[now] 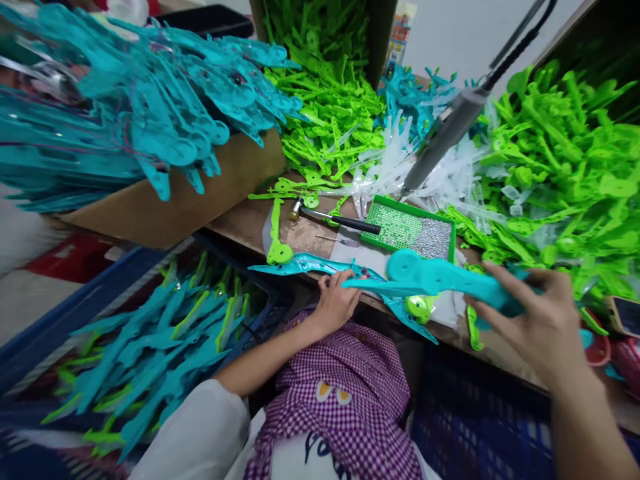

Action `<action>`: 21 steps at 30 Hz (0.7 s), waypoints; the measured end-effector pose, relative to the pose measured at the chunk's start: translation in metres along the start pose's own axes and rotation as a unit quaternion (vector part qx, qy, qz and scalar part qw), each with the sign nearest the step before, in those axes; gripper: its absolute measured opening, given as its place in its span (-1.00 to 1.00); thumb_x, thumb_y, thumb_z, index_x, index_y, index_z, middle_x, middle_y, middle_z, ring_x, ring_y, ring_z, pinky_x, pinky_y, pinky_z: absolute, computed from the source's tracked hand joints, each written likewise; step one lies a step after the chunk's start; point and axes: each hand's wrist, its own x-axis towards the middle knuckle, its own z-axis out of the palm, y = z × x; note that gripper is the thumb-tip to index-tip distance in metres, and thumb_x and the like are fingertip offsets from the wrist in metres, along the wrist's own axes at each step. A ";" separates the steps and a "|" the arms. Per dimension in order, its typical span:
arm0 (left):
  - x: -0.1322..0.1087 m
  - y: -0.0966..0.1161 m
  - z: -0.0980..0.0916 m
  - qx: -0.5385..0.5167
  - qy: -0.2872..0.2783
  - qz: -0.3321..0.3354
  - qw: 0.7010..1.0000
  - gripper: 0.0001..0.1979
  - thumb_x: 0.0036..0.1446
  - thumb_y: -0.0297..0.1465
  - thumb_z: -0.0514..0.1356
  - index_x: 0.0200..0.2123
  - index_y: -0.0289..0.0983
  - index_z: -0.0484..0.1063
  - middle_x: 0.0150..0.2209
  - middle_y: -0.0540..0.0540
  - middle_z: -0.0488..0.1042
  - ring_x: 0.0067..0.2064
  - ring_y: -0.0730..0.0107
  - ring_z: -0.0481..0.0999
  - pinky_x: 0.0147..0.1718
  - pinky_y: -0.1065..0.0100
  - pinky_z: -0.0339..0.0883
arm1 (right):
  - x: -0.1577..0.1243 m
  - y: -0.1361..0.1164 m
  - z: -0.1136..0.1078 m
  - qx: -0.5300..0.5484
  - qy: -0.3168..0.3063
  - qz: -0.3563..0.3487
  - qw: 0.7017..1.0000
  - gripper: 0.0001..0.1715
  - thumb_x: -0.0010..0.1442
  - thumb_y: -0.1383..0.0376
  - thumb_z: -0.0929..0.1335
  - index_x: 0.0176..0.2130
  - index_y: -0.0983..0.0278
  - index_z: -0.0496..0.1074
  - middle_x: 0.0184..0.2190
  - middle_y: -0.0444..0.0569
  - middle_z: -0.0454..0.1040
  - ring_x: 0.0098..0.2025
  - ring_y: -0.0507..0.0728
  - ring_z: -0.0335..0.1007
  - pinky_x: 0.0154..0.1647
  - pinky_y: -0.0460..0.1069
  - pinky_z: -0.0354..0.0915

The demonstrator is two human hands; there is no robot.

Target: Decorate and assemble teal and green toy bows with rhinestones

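At the table's front edge lies a teal plastic shell half (305,263), its inner side up, with thin wires and small parts near its middle. My left hand (337,307) has its curled fingers closed on that shell's near edge. A lime-green arm (280,252) sits by the shell's left part, and a green round-ended piece (419,308) by its right. My right hand (545,313) grips one end of a second teal shell (430,277), held smooth side up above the first one. This raised shell hides part of the lower one.
A green tray (454,240) of small metal pieces and a hammer (340,218) lie behind. A grey electric screwdriver (445,140) hangs above. Teal shells (175,113) fill a carton at left; green parts (565,167) heap at right. A blue crate (65,313) stands lower left.
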 end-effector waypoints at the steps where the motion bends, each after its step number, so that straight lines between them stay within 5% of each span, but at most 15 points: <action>1: 0.000 0.001 0.000 -0.002 -0.010 -0.001 1.000 -0.65 0.32 -0.32 -0.02 0.09 -0.13 0.39 0.07 -0.26 0.38 0.07 0.02 0.32 0.00 -0.05 0.13 | 0.002 -0.021 0.006 0.040 -0.031 -0.029 0.998 -0.33 0.13 -0.15 0.29 0.13 0.07 0.40 -0.14 0.12 0.21 -0.09 0.30 0.30 -0.11 0.19 0.32; 5: -0.001 0.006 -0.005 0.011 -0.033 -0.024 0.999 -0.62 0.34 -0.27 -0.06 0.16 -0.09 0.30 0.05 -0.23 0.37 0.07 0.01 0.30 0.04 -0.12 0.13 | 0.035 -0.089 0.046 0.169 -0.187 -0.072 0.965 -0.31 0.14 -0.19 0.25 0.09 0.11 0.43 -0.23 0.02 0.22 -0.21 0.21 0.35 -0.16 0.13 0.34; 9: -0.003 0.006 -0.011 0.021 -0.040 -0.015 0.999 -0.61 0.33 -0.26 -0.05 0.17 -0.14 0.28 0.16 -0.27 0.23 0.16 -0.04 0.18 0.05 -0.15 0.12 | 0.069 -0.129 0.081 0.196 -0.298 -0.088 0.930 -0.29 0.10 -0.23 0.27 0.08 0.07 0.43 -0.23 0.01 0.24 -0.17 0.24 0.39 -0.10 0.13 0.32; 16: -0.003 0.001 -0.002 0.025 -0.038 -0.011 0.999 -0.69 0.30 -0.29 -0.02 -0.05 -0.19 0.47 0.09 -0.29 0.25 0.10 -0.02 0.17 0.01 -0.08 0.12 | 0.094 -0.172 0.094 0.157 -0.346 -0.062 0.923 -0.23 0.07 -0.23 0.29 0.14 0.07 0.39 -0.10 0.09 0.30 -0.07 0.34 0.41 -0.03 0.13 0.29; 21: -0.006 0.003 0.000 0.021 -0.049 -0.004 0.999 -0.55 0.19 -0.47 0.05 0.15 -0.07 0.33 0.06 -0.28 0.28 0.12 -0.09 0.13 0.02 -0.17 0.05 | 0.100 -0.190 0.099 0.109 -0.342 -0.082 0.930 -0.24 0.06 -0.24 0.29 0.14 0.00 0.38 -0.06 0.12 0.30 -0.15 0.32 0.45 -0.14 0.12 0.31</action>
